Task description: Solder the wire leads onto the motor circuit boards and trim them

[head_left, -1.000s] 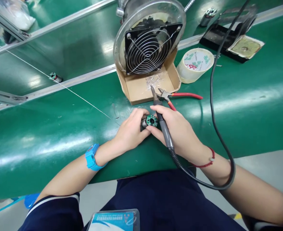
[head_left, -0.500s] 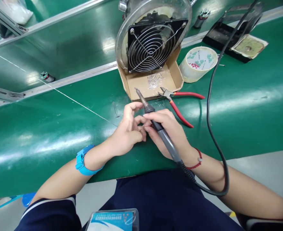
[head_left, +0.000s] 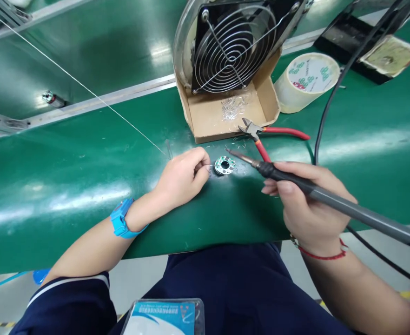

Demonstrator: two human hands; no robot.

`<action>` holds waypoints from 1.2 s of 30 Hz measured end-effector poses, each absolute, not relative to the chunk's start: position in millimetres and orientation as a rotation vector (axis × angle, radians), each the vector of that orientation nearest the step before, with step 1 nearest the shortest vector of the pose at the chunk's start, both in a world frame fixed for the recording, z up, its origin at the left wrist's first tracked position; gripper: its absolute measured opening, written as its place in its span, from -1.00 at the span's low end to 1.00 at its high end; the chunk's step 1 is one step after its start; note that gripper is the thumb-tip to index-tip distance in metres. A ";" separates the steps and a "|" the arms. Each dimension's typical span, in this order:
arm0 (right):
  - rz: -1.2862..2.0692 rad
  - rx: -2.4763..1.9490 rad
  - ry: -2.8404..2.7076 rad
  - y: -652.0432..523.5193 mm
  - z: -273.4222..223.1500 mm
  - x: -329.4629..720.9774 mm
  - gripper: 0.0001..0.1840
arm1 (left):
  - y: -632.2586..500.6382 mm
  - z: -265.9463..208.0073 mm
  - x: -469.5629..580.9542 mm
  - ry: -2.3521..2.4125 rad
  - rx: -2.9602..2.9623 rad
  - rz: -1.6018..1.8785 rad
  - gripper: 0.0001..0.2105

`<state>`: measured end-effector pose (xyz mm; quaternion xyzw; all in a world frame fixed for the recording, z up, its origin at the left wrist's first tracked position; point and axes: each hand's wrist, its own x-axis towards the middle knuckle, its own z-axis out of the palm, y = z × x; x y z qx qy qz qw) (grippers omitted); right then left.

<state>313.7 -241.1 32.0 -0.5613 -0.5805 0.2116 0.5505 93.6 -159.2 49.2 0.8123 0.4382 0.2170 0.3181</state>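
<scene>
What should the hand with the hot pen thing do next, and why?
Probably ease the soldering iron tip a little left and down onto the round circuit board. The right hand holds the tip just short of the board, while the left hand seems to pinch thin solder wire at its edge.

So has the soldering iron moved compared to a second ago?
Yes. The soldering iron has swung down to lie nearly level, its tip now short of the cardboard tray, pointing at the round circuit board.
</scene>
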 end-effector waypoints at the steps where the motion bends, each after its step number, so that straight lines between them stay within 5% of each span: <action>1: 0.530 -1.338 -1.341 -244.0 31.8 313.8 -0.69 | -159.3 49.1 93.7 1.153 2.147 0.573 -0.86; 16: 0.534 -1.357 -1.348 -243.6 38.1 312.6 -0.79 | -157.5 45.7 98.9 1.094 2.150 0.537 -0.88; 20: 0.491 -1.370 -1.381 -240.2 43.2 313.2 -0.81 | -155.5 45.1 98.4 1.042 2.150 0.412 -0.61; 30: 0.527 -1.439 -1.433 -232.7 61.4 314.1 -0.91 | -156.5 40.3 101.1 1.068 2.135 0.415 -0.65; 36: 0.385 -1.449 -1.291 -224.1 55.8 322.3 -0.79 | -155.6 40.2 99.5 1.066 2.147 0.413 -0.64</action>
